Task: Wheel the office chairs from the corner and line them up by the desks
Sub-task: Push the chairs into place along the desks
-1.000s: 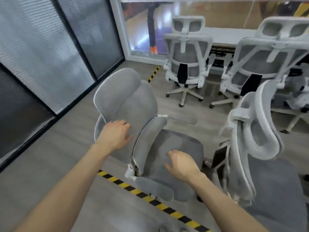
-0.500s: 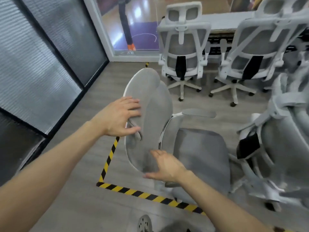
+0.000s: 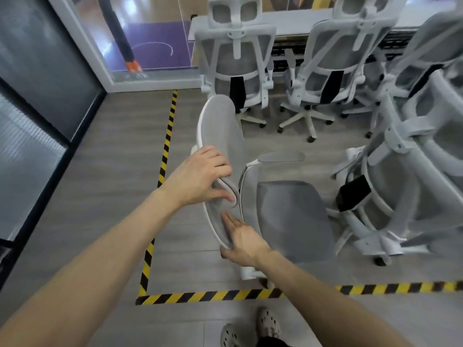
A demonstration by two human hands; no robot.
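While left grip [image 3: 200, 179] clasps curved mesh backrest [image 3: 223, 126], right grip [image 3: 244, 242] pressed flat below

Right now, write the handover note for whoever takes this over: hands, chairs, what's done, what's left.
Left hand grips the headrest rim of the grey chair, fingers curled over it.
Right hand lies flat against that chair's backrest.
The grey chair stands inside the striped floor tape. First white chair and second white chair face the desk; crowded chairs wait at right.
Done: apparently those two.
Left: wheel the grey chair and the crowded ones into line.
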